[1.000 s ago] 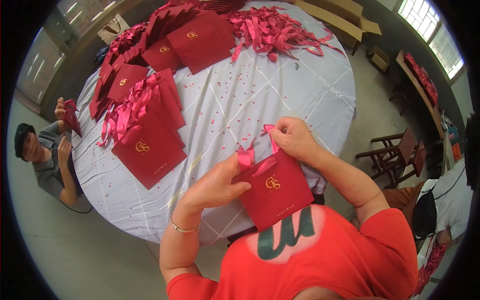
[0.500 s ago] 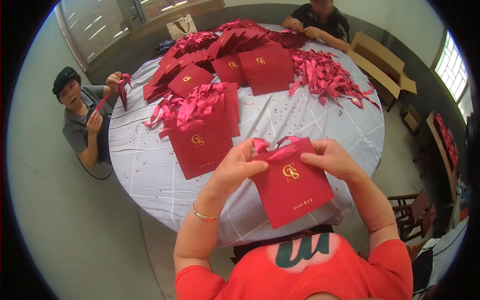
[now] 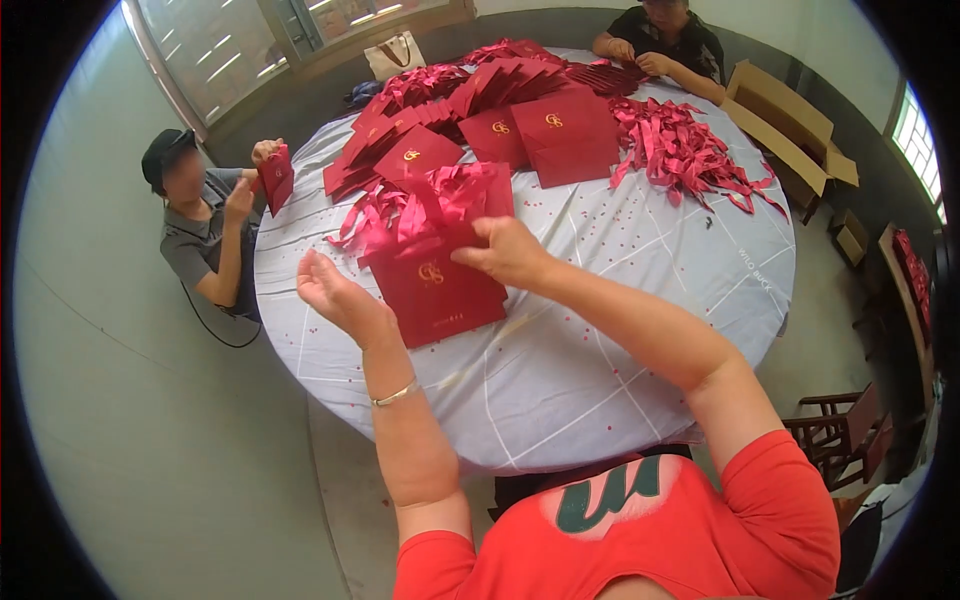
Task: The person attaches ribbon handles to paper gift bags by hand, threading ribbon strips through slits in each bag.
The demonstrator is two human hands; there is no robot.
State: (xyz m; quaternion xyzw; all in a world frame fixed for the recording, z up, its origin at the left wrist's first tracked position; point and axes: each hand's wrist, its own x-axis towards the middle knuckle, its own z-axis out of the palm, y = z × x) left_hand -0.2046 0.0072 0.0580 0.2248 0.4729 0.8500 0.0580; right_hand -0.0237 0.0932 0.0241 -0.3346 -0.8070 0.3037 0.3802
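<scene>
A red paper gift bag (image 3: 440, 295) with a gold emblem lies on top of a stack of like bags, its ribbon side facing away from me. My right hand (image 3: 512, 252) is at the bag's upper right corner, thumb and fingers apart, the thumb over its front. My left hand (image 3: 340, 295) hovers just left of the bag, empty, fingers loosely stretched. Bunched pink-red ribbons (image 3: 400, 208) spread over the stack behind the bag's top edge.
More red bags (image 3: 567, 140) pile up across the round table (image 3: 640, 260), with loose ribbons (image 3: 680, 150) to their right. One co-worker (image 3: 195, 215) at left holds a small red bag; another person (image 3: 665, 55) works at the far side. An opened cardboard box (image 3: 780, 125) stands at right.
The bag I held between both hands has moved left and away onto the stack. My left hand has come off it. The left co-worker's bag has turned its face toward me.
</scene>
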